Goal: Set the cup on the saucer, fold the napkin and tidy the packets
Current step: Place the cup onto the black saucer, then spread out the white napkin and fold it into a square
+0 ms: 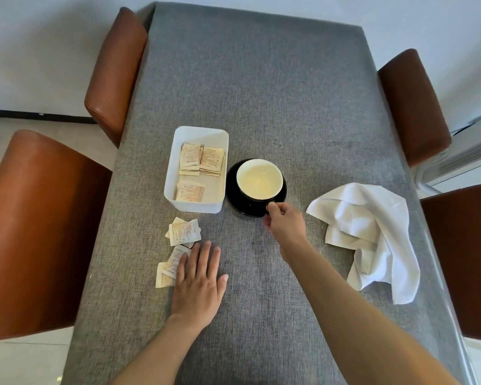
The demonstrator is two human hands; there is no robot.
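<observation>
A black cup (258, 180) with a cream inside stands on the black saucer (233, 195) near the table's middle. My right hand (285, 225) pinches the cup's handle at its near side. My left hand (200, 282) lies flat on the grey cloth, its fingers partly over some loose packets (170, 266). More loose packets (184, 232) lie just beyond it. A white bin (197, 169) left of the saucer holds several packets. A crumpled white napkin (372, 232) lies to the right.
The grey cloth-covered table (261, 93) stretches away from me. Brown leather chairs stand at the left (39, 232), far left (117, 73), far right (411, 107) and right (464, 259).
</observation>
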